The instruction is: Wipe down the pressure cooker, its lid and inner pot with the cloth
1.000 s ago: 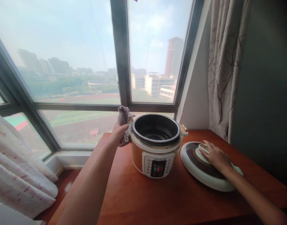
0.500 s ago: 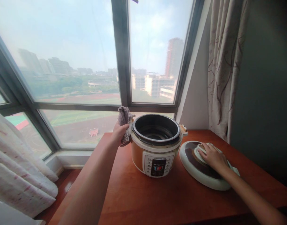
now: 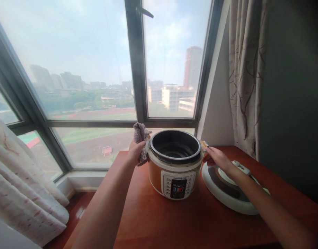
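Cloth [image 3: 141, 138] is sitting bunched in the left hand [image 3: 136, 151], which is closing on it and pressing at the cooker's [image 3: 174, 166] nine o'clock side. The right hand [image 3: 216, 157] is gripping the three o'clock handle. The lid [image 3: 226, 188] is already lying off at four o'clock on the table [image 3: 159, 221]; the pot interior is looking unwiped as yet.

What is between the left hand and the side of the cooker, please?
In the head view, a crumpled grey cloth lies between the left hand and the cooker, pressed against its side.
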Motion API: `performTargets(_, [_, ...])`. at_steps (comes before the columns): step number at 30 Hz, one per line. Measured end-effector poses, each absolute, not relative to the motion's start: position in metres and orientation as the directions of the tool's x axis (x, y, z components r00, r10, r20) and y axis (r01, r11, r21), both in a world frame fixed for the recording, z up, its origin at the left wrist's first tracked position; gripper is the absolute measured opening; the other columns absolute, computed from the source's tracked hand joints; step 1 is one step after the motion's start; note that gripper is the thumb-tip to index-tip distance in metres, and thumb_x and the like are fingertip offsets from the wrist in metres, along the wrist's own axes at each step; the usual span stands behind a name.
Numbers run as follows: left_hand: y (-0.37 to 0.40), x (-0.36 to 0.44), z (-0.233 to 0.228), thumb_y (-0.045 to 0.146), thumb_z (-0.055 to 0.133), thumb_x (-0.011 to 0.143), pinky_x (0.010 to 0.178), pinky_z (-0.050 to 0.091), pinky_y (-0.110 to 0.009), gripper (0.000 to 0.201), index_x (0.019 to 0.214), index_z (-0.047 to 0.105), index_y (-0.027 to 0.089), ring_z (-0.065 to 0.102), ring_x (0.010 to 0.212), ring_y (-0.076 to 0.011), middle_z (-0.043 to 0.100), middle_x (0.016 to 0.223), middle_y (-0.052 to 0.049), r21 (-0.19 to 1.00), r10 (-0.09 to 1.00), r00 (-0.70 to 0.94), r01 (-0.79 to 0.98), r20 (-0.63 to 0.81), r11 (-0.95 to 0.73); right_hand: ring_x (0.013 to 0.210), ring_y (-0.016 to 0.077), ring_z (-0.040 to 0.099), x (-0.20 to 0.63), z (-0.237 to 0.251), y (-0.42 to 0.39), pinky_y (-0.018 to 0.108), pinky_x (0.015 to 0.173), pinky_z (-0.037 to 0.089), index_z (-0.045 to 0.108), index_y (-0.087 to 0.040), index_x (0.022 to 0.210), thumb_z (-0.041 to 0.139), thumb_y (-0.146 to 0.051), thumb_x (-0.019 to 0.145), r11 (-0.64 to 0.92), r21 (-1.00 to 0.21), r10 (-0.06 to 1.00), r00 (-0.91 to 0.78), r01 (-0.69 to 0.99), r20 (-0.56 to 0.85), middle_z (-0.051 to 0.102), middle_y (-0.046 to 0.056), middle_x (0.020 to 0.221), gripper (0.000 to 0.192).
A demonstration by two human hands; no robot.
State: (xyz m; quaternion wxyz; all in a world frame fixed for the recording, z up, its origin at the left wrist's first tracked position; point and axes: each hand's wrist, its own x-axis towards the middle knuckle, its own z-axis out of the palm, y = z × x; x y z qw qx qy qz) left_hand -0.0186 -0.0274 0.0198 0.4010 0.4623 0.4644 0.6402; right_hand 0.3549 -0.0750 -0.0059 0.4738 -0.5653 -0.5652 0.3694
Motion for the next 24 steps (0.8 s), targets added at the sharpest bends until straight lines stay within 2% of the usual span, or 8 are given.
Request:
performTargets(3, [-0.028, -0.018, 0.020, 0.020, 0.071, 0.061, 0.066, 0.057, -0.034, 0.048, 0.108, 0.067, 0.017, 0.070, 0.084, -0.0294, 0.074, 0.091, -0.009, 0.973, 0.936, -0.286, -0.045, 0.203, -0.225, 0.044, 0.0128, 0.050, 0.338, -0.003, -0.074, 0.025, 0.042, 0.037, 0.057, -0.020, 0.077, 0.065, -0.077, 0.071, 0.119, -0.963, 0.984, 0.100, 0.240, 0.147, 0.059, 0.000, 0.055, 0.057])
performTargets(7, [-0.030, -0.015, 0.023, 0.021, 0.070, 0.059, 0.061, 0.056, -0.033, 0.047, 0.106, 0.068, 0.015, 0.070, 0.076, -0.0277, 0.073, 0.087, -0.009, 0.980, 0.938, -0.300, -0.044, 0.173, -0.195, 0.043, 0.0098, 0.044, 0.336, -0.007, -0.071, 0.023, 0.041, 0.032, 0.049, -0.021, 0.069, 0.064, -0.082, 0.067, 0.145, -0.970, 0.979, 0.111, 0.197, 0.169, 0.050, -0.004, 0.052, 0.062])
performTargets(16, [-0.015, -0.016, 0.019, 0.019, 0.069, 0.057, 0.064, 0.056, -0.034, 0.044, 0.101, 0.070, 0.014, 0.070, 0.075, -0.0265, 0.074, 0.085, -0.009, 0.969, 0.919, -0.330, -0.037, 0.218, -0.243, 0.045, 0.0098, 0.043, 0.335, -0.013, -0.061, 0.024, 0.042, 0.032, 0.047, -0.023, 0.071, 0.063, -0.083, 0.066, 0.187, -0.974, 0.972, 0.120, 0.126, 0.202, 0.049, -0.005, 0.055, 0.063])
performTargets(24, [0.014, -0.018, 0.015, 0.018, 0.072, 0.057, 0.075, 0.057, -0.035, 0.040, 0.097, 0.070, 0.018, 0.071, 0.089, -0.0285, 0.074, 0.091, -0.008, 0.966, 0.911, -0.341, -0.032, 0.231, -0.257, 0.043, 0.0110, 0.049, 0.336, -0.016, -0.038, 0.024, 0.042, 0.038, 0.047, -0.023, 0.073, 0.060, -0.082, 0.070, 0.178, -0.973, 0.972, 0.130, 0.146, 0.197, 0.052, -0.004, 0.053, 0.061])
